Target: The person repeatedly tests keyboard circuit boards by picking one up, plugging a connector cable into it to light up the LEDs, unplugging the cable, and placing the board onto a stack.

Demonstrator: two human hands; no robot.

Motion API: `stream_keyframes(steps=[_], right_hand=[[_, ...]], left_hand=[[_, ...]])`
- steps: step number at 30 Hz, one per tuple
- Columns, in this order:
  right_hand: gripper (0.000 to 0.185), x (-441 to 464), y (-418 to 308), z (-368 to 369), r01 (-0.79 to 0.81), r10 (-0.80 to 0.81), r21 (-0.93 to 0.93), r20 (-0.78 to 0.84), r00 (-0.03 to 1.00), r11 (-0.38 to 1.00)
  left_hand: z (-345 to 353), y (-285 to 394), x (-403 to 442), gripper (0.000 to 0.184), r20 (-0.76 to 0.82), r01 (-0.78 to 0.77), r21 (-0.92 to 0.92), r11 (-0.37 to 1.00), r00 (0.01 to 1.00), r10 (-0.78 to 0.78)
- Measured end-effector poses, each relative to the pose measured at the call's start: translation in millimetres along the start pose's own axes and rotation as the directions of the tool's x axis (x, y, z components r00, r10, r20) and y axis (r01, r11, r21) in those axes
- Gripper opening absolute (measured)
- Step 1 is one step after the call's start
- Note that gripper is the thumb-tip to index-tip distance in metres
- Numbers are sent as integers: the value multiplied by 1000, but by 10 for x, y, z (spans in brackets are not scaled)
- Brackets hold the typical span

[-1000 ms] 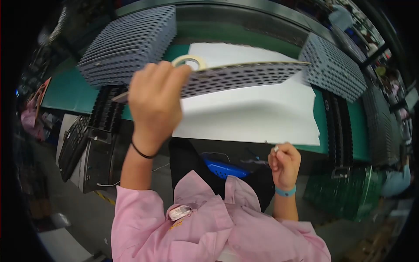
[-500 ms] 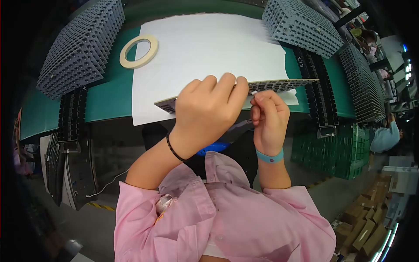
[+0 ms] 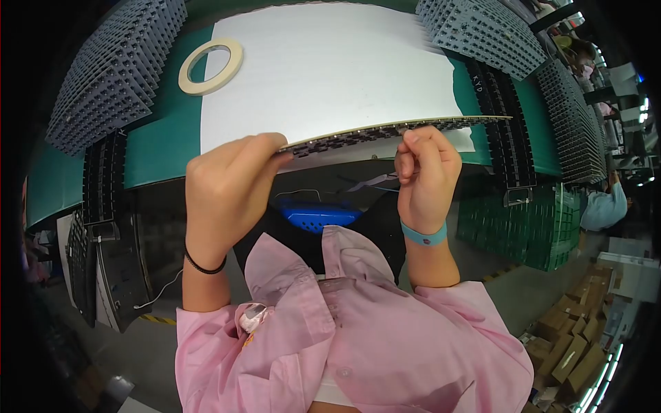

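My left hand (image 3: 234, 186) is closed on the left end of a long thin circuit board (image 3: 344, 140), thumb below and fingers above. The board is seen nearly edge-on, and rows of small dark components show on its near face. My right hand (image 3: 428, 165) is in a pinch, its fingertips against that face right of the middle. What the pinch holds, if anything, is hidden. Behind the board lies a large white sheet (image 3: 323, 69), with a roll of cream tape (image 3: 235, 63) on its left edge.
Stacks of grey component-covered boards stand at the left (image 3: 113, 76) and right (image 3: 482, 38). Black slotted rails (image 3: 105, 182) run under the stacks on the green tabletop (image 3: 162, 155). Below the right side is a green crate (image 3: 530, 230); cardboard boxes (image 3: 571, 330) lie on the floor.
My left hand has moved from the board's middle to its left end, baring more of the component face. A small white piece at my right fingertips is no longer plainly visible.
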State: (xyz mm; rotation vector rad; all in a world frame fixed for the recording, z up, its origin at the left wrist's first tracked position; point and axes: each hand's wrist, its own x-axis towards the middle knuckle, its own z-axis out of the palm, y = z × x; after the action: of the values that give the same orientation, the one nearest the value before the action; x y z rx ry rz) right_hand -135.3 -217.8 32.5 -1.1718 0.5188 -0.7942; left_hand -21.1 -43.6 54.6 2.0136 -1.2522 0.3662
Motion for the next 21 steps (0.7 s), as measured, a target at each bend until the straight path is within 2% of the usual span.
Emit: stream_keyframes(steps=[4, 8, 21], right_hand=[[11, -16, -6, -19, 20, -20, -2, -16, 1000, 1000], [11, -18, -20, 1, 32, -30, 15, -90, 996, 999], [11, -18, -47, -11, 15, -11, 36, -114, 993, 999]], left_hand=[[58, 23, -60, 17, -25, -27, 16, 1000, 999, 27], [144, 22, -82, 15, -143, -131, 62, 989, 980, 139], [161, 108, -132, 13, -120, -144, 67, 987, 981, 151]])
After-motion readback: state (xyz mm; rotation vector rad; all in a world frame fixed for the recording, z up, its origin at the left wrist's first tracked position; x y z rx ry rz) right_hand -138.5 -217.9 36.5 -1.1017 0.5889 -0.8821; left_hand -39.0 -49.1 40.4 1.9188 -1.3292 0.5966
